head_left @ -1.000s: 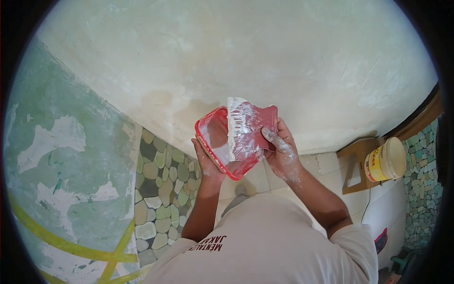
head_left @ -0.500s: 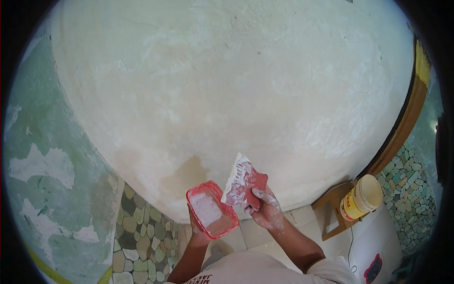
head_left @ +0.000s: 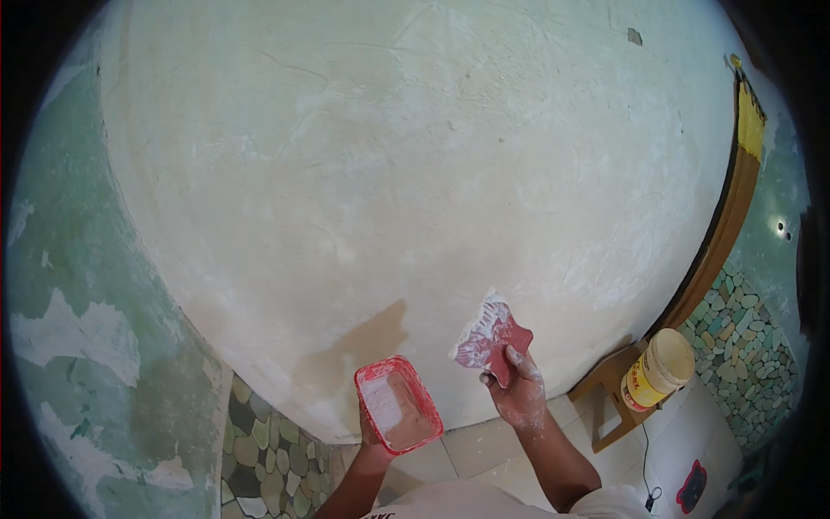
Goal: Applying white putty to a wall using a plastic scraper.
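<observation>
My left hand point(head_left: 372, 439) grips a red rectangular plastic tub point(head_left: 398, 404) from the side, with pale white and brownish filler smeared inside. To the right of it, my right hand point(head_left: 521, 389), spotted with white, holds a reddish flat spreader point(head_left: 501, 342) whose wide edge is coated in thick white paste. The spreader is raised apart from the tub, in front of the pale plastered wall point(head_left: 389, 190), where a shadow falls.
A pale bucket with a yellow label point(head_left: 657, 372) rests on a brown stool point(head_left: 596, 415) at lower right. A brown frame point(head_left: 728, 225) edges the wall. Patchy green surfaces point(head_left: 78, 225) flank it, pebble tiles point(head_left: 739, 363) line both sides, and a cable and red-rimmed mat point(head_left: 690, 491) lie below.
The spreader has moved away from over the tub, off to the right. The view has tilted up, showing more wall, with both hands now lower in the picture.
</observation>
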Action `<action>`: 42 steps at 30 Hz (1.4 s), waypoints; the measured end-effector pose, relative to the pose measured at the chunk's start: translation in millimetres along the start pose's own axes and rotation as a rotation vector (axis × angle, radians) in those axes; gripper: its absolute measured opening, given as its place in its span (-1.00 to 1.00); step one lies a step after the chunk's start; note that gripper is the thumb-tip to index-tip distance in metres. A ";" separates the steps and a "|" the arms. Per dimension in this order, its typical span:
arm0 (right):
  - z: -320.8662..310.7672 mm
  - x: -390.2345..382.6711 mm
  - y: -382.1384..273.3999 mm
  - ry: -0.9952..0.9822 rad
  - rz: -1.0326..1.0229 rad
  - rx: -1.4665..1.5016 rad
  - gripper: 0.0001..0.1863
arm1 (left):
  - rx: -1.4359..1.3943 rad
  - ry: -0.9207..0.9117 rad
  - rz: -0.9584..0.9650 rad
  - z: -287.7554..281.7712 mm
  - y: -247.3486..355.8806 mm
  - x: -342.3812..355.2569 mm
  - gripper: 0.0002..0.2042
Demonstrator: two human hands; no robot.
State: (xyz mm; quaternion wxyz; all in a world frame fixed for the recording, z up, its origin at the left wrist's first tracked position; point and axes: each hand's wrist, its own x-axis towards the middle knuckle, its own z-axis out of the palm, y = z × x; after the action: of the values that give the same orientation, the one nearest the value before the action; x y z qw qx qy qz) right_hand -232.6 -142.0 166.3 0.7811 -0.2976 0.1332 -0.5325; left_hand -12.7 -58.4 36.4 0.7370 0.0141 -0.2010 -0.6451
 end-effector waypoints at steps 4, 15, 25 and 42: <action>20.6 19.9 8.4 -0.008 -0.051 0.015 -0.50 | -0.006 -0.063 -0.051 16.0 34.5 -6.2 -0.45; 183.3 146.8 -65.4 -0.074 -1.117 -0.625 -0.71 | -0.091 0.073 0.039 -73.4 118.5 -27.4 -0.47; 270.3 231.0 -21.8 0.199 -1.881 -1.841 -0.52 | 0.077 0.077 0.017 -65.5 166.5 -32.8 -0.47; 269.3 211.9 -63.1 0.308 -1.790 -1.719 -0.60 | 0.105 0.189 0.021 -82.8 188.7 -47.1 -0.49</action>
State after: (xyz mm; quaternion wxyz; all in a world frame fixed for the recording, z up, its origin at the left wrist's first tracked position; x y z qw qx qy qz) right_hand -54.5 -264.3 439.7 -0.3254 -0.6315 0.2785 -0.6464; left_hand 187.6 -1.5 0.1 0.7575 0.1116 -0.1642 -0.6218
